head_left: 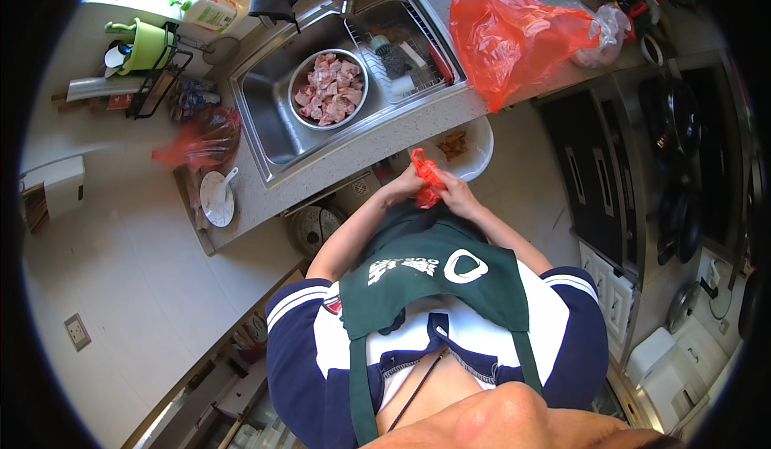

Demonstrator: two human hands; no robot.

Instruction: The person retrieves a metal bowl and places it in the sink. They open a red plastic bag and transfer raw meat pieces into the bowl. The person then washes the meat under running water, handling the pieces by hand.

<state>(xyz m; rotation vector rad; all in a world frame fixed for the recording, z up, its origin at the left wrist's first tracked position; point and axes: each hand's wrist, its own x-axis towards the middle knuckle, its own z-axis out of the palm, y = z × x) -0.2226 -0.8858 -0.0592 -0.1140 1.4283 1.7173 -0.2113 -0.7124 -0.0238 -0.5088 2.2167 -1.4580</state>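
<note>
My left hand [406,185] and my right hand [458,195] hold a bunched red plastic bag [429,179] between them, in front of my green apron. The fingers of both hands are closed on it. Just beyond them, lower than the counter, a white basin [483,155] holds some orange-brown pieces [453,145]. In the left bowl of the steel sink [265,111] stands a round metal bowl [294,101] of raw, chopped meat [330,90]. A large red plastic bag [512,45] lies on the counter to the right of the sink.
A wire rack [374,66] with a scouring pad [396,63] sits in the sink's right side. At the counter's left end are a plate [217,208] with a white spoon [226,179] and another red bag [211,139]. The counter edge [361,142] runs before me; an oven [578,166] stands right.
</note>
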